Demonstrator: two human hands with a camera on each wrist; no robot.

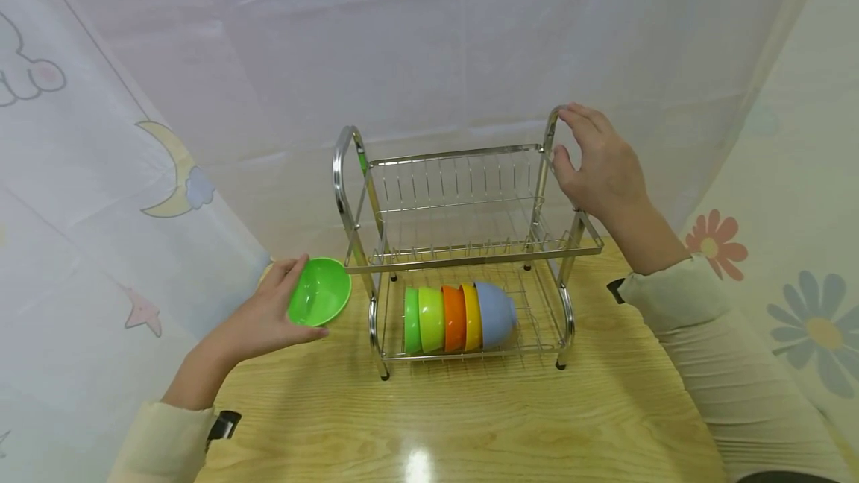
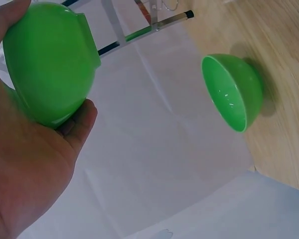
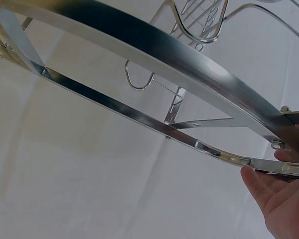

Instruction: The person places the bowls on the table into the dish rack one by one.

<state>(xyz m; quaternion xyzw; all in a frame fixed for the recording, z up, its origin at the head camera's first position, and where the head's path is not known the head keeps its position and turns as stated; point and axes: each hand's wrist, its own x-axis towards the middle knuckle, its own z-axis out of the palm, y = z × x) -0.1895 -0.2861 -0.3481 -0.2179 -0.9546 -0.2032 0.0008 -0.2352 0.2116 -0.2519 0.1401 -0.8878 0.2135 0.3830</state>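
Note:
My left hand (image 1: 271, 315) holds a green bowl (image 1: 321, 293) between thumb and fingers, left of a two-tier metal dish rack (image 1: 470, 256). In the left wrist view its rounded outside (image 2: 52, 62) faces the camera. A second green bowl (image 2: 234, 92) stands on the table in that view; I cannot make it out from the head. My right hand (image 1: 604, 166) grips the upright end frame at the rack's upper right. In the right wrist view, its thumb (image 3: 256, 186) touches the metal bar (image 3: 222, 153).
On the lower tier, several bowls lie nested on their sides in a row: green (image 1: 411, 320), lime (image 1: 432, 320), orange (image 1: 453, 319), yellow (image 1: 472, 317) and blue (image 1: 495, 315). The rack stands on a wooden table (image 1: 470, 423). White patterned sheets (image 1: 416, 58) hang behind and beside it.

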